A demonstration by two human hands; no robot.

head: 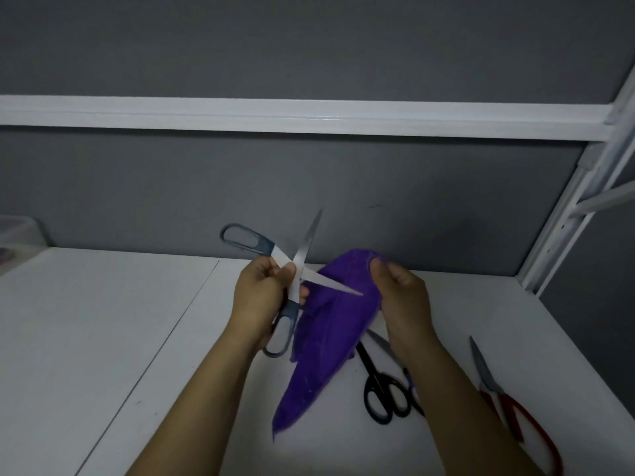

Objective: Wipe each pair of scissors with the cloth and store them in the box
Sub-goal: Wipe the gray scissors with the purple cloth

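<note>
Grey-handled scissors (298,261) held above the table (103,321), blades spread in an X. Left hand (264,297) grips them at the pivot. One blade tip lies against the purple cloth (323,338), which the right hand (402,297) pinches at its top. 2 more pairs lie on the table at right: black scissors (381,389) and red-handled scissors (508,407). Clear box (17,231) sits at far left.

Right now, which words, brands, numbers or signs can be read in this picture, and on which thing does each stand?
None can be read.
Grey-handled scissors in the left hand: no mark shows.
Purple cloth in the right hand: plain.
Black-handled scissors, red-handled scissors on the table: no mark shows; dim.
Clear box at the left edge: too blurred to tell.
</note>
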